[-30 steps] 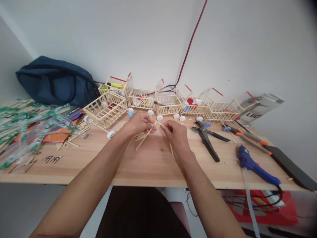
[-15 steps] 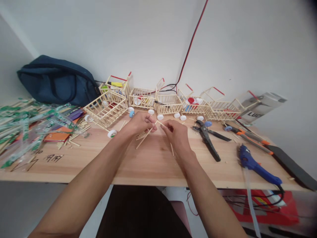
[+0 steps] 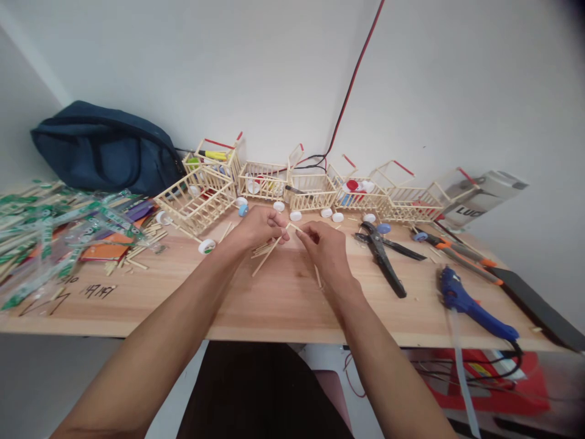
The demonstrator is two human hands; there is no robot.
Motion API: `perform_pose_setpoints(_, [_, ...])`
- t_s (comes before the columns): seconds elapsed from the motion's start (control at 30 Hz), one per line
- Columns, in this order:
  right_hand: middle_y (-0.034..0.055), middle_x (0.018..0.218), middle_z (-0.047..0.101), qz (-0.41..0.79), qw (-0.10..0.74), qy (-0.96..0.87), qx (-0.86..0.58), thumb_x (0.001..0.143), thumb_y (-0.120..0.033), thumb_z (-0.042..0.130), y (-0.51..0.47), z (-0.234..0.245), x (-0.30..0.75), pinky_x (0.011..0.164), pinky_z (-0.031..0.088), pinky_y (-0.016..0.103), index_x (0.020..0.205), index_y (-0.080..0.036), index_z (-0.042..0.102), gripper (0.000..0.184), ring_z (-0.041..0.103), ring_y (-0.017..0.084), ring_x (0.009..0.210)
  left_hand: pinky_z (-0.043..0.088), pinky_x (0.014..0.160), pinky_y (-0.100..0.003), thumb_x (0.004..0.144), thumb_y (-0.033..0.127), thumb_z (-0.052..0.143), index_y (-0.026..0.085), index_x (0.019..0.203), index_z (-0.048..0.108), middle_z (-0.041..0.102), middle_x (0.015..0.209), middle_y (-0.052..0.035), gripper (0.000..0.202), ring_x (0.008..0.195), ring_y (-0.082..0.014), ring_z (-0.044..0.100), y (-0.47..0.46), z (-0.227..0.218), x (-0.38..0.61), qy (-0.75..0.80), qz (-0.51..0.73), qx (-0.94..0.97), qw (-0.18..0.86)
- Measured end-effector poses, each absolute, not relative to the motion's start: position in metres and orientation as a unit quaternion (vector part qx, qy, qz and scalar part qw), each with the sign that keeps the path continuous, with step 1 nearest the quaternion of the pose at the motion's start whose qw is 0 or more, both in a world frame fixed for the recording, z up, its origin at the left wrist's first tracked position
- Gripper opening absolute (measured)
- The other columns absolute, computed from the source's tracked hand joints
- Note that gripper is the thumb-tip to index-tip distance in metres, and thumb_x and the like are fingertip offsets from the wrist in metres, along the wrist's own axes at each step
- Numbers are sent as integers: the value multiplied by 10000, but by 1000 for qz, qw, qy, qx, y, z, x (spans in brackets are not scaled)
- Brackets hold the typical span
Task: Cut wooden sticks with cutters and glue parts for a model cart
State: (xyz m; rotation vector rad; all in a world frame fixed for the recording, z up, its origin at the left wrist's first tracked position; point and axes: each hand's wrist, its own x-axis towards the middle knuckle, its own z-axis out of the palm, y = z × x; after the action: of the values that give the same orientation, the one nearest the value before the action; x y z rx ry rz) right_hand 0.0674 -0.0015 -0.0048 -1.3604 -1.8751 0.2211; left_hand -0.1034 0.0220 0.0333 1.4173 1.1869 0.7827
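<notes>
Above the middle of the wooden table (image 3: 274, 311), my left hand (image 3: 261, 227) is closed in a pinch on thin wooden sticks (image 3: 265, 257), one slanting down toward me. My right hand (image 3: 328, 249) pinches the other end of a short piece that meets the slanting stick at a corner. Whether that corner is glued I cannot tell. Another stick end (image 3: 319, 277) shows below my right hand, its upper part hidden by the fingers. A few loose sticks (image 3: 259, 250) lie beneath my left hand.
Several small stick-built carts (image 3: 196, 201) with bottle-cap wheels line the wall. Black cutters (image 3: 381, 256), a blue glue gun (image 3: 475, 311) and orange-handled pliers (image 3: 470, 259) lie to the right. Packaged sticks (image 3: 46, 231) and a blue bag (image 3: 109, 146) occupy the left.
Almost nothing differs. Both hands keep the same pinch on the sticks, and the view has shifted very slightly.
</notes>
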Motion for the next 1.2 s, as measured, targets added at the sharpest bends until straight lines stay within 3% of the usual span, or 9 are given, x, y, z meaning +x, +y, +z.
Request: perform_pose_setpoints(1.2, [17,666,616,85,391,-741,-540,808,-183,615,-2,-6,67,617,364,275,681,-189,640,130,516,155,628,445,529,-177,664,-59,568,103,690,609,685,612,-28,169,534,-86,611,26,30,-105,495,312,646,491])
